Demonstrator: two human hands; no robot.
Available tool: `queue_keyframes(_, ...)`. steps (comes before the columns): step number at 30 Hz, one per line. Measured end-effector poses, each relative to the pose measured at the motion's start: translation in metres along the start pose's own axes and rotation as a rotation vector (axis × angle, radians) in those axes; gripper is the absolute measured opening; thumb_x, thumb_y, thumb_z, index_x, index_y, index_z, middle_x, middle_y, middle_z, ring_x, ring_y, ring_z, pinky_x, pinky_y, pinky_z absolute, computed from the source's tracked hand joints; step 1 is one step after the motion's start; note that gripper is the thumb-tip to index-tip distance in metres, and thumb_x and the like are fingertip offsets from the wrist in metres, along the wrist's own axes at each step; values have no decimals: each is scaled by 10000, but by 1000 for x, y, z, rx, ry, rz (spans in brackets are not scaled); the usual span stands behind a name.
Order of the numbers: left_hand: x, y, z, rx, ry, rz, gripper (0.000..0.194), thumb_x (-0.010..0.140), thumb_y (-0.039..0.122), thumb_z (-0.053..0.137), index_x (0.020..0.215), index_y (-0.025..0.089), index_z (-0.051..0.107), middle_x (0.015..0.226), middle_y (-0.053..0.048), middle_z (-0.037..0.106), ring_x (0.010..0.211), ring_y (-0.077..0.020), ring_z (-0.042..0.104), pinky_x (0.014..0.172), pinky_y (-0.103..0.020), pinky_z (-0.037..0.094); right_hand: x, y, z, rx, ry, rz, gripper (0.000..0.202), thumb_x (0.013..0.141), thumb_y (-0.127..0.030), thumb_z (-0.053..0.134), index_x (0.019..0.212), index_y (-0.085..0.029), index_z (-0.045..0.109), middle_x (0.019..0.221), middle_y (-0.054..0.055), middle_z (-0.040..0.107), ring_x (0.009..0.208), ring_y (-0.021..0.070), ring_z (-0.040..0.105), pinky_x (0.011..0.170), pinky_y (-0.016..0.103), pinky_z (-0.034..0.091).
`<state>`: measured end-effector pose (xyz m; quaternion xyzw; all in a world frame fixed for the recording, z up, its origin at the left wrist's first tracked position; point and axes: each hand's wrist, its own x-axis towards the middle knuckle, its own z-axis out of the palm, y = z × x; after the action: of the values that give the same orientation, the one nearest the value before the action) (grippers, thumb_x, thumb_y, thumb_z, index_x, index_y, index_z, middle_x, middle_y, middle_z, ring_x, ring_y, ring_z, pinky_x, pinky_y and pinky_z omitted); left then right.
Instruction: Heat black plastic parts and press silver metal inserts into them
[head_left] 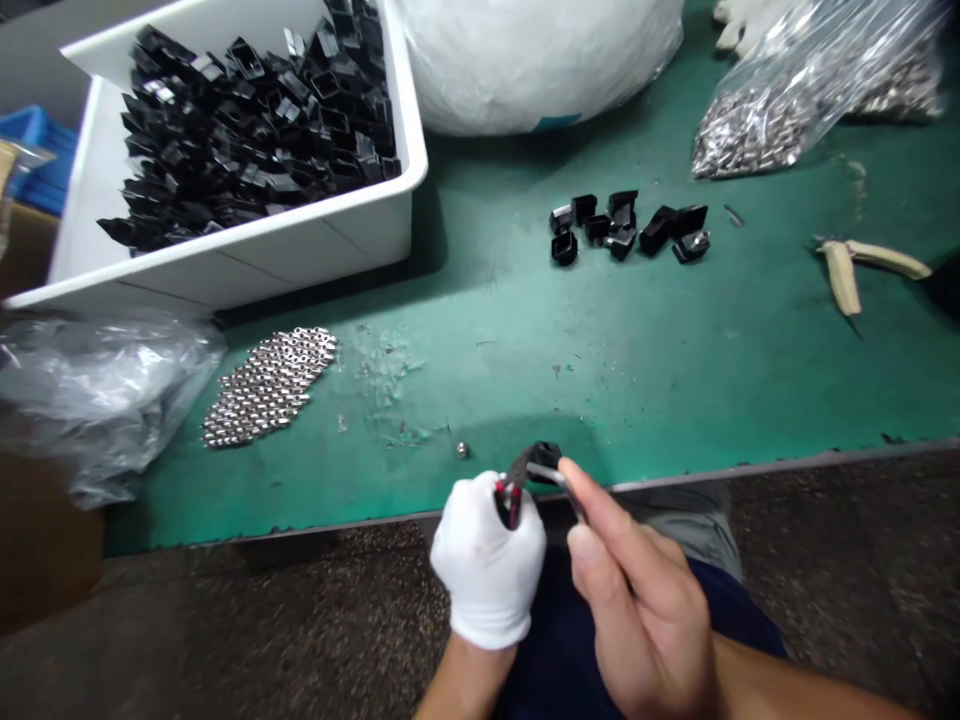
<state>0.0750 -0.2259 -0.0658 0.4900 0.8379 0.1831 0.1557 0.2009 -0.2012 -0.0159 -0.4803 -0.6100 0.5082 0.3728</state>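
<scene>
My left hand (489, 560), in a white glove, is closed round pliers (512, 492) with red and black handles, at the table's front edge. Beyond the pliers, at their jaws, sits a black plastic part (544, 458). My bare right hand (645, 600) pinches a thin bent metal rod (559, 478) between thumb and forefinger, its tip against or just over the black part. A small round metal piece (463, 449) lies on the green table just ahead of my left hand. How the jaws grip the part is too blurred to tell.
A white bin (417, 170) of black parts stands back left. Metal pieces (270, 388) lie in rows near a clear bag (105, 390). Several black parts (621, 225) lie at centre back. Cream-handled pliers (843, 275) and a bag of metal pieces (750, 130) are at right.
</scene>
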Motion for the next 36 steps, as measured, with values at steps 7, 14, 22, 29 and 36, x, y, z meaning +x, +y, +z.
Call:
queue_keyframes(7,7,-12,-12,204,99,196,14,866,208,569,863,206,582,741,-40,558,718,-203,538,698,-311,403,36,29,-24,175,162,317,443,1011,-422,534,1420,-254,556,617,-35,387,522,106,345,453,225,294)
queue_keyframes(14,6,-26,-34,5,42,-17,58,921,248,542,869,224,541,782,-26,573,720,-189,547,712,-307,419,44,44,-33,-47,11,300,371,990,-448,567,1303,-261,635,626,-40,402,533,100,323,470,225,290)
queue_keyframes(22,9,-31,-49,-162,-70,-149,182,958,331,519,799,246,493,763,-25,583,704,-195,549,716,-317,419,47,49,-22,-260,-34,67,304,994,-368,559,1238,-218,661,655,-29,529,580,119,512,650,222,503)
queue_keyframes(29,12,-29,-52,-269,-71,-257,226,947,410,534,790,247,530,750,-31,593,690,-194,533,706,-321,426,46,53,-19,-292,-43,3,297,1001,-338,554,1254,-208,639,904,20,719,659,112,635,657,169,527)
queue_keyframes(36,41,-34,-80,-332,19,-330,292,901,471,559,770,210,563,651,18,560,629,-153,519,626,-254,424,44,74,-14,-339,-4,-114,305,959,-386,577,1213,-269,699,858,21,762,755,193,750,594,161,581)
